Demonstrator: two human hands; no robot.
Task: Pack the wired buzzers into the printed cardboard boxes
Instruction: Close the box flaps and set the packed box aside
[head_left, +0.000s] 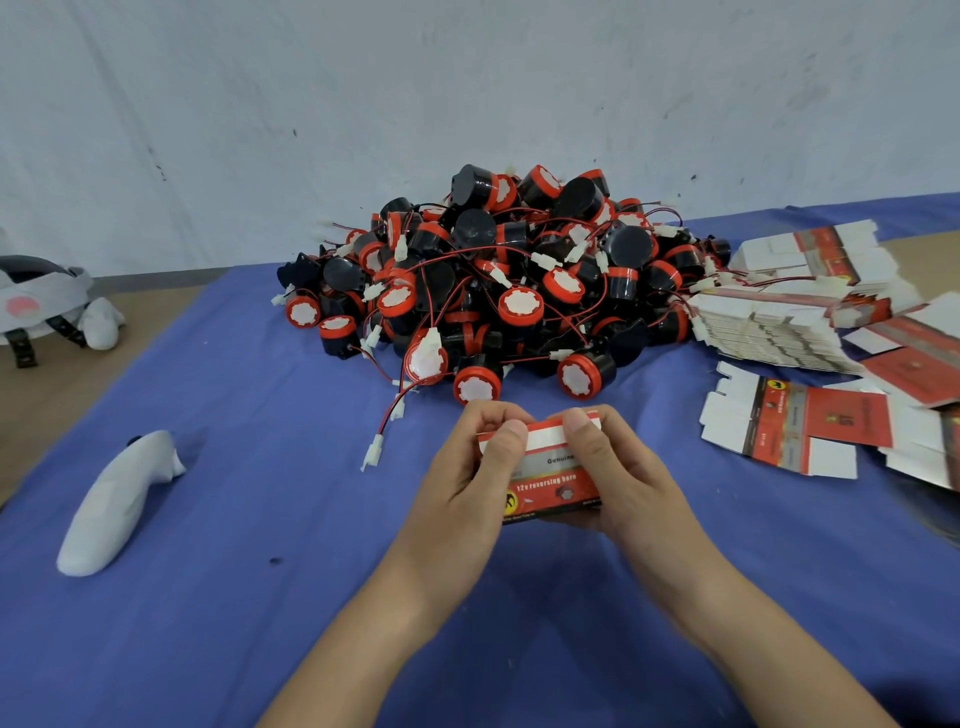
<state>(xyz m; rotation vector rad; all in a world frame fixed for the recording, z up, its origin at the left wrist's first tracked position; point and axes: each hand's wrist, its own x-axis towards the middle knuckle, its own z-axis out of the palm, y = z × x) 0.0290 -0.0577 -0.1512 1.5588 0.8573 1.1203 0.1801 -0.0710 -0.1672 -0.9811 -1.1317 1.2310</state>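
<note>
— What were the hands on?
— The left hand (467, 478) and right hand (618, 473) were both curled round one red-and-white printed cardboard box (550, 467), thumbs pinching its upper edge, over the blue table cloth (260, 519).
— And the buzzers?
— A heap of black-and-red round wired buzzers (498, 280) lay just beyond the box. Flat unfolded printed cartons (795, 431) were piled to its right. A white moulded plastic handle (119, 504) lay well apart on the left.

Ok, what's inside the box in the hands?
The left hand and right hand grip the printed box at its ends. Only its printed face and white top flap show, thumbs on that flap. The inside is covered, so any buzzer there cannot be seen.
</note>
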